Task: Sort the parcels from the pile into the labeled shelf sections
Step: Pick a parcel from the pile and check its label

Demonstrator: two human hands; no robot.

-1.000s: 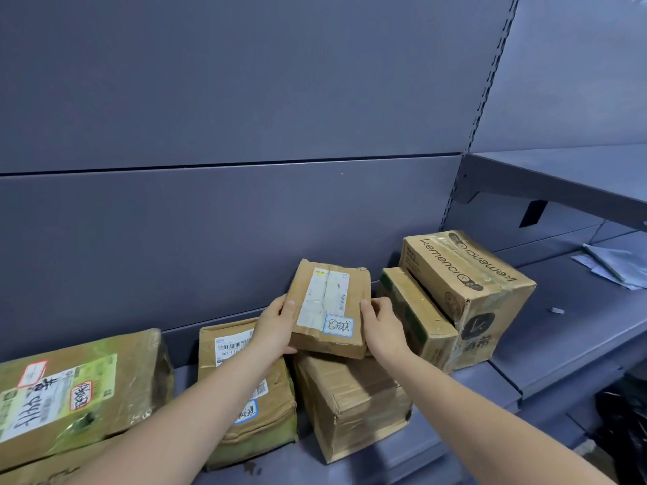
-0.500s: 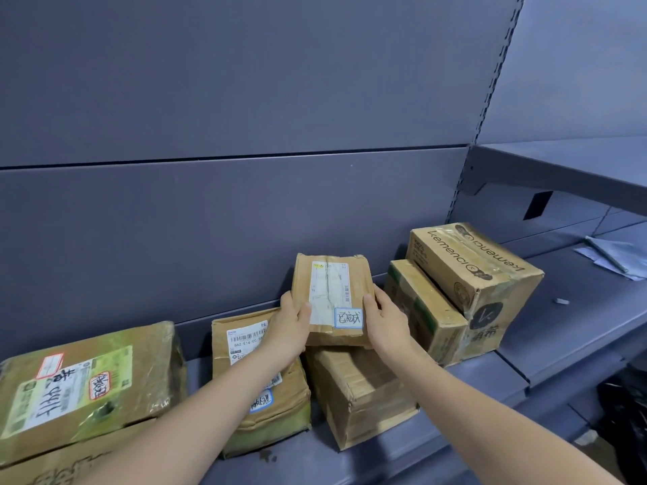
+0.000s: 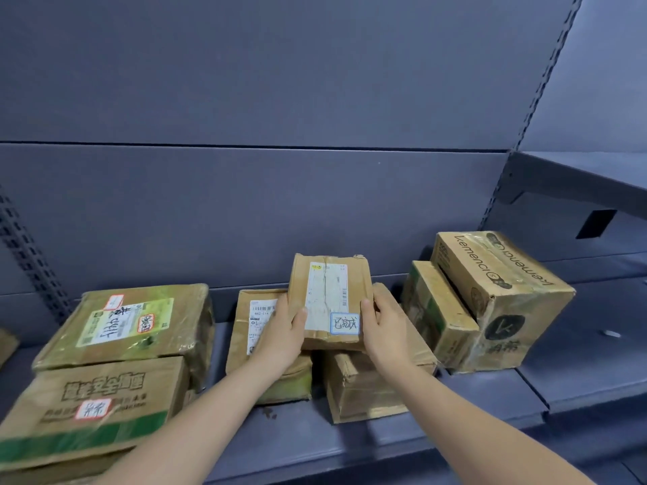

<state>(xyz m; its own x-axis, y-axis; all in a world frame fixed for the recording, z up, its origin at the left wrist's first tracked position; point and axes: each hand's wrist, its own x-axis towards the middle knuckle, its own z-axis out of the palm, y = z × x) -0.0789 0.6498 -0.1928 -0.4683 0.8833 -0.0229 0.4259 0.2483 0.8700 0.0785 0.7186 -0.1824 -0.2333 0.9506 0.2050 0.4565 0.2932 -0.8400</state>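
A small flat brown parcel (image 3: 329, 292) with a white shipping label and a blue-edged handwritten sticker lies on top of a taller brown box (image 3: 367, 386) on the grey shelf (image 3: 490, 390). My left hand (image 3: 282, 339) grips its left edge with the thumb on top. My right hand (image 3: 385, 327) grips its right edge, thumb on top too. Just left stands another brown parcel (image 3: 252, 316) with a barcode label, partly hidden behind my left hand.
Two stacked cartons, a green-tinted one (image 3: 133, 320) on a printed one (image 3: 98, 407), fill the left of the shelf. On the right a lettered carton (image 3: 500, 285) leans over a narrower box (image 3: 434, 309). A higher shelf (image 3: 595, 176) juts out at the right.
The view swung left, bringing the left cartons further into sight. The small parcel has turned squarer between my hands and sits on the box below; both hands still hold it.
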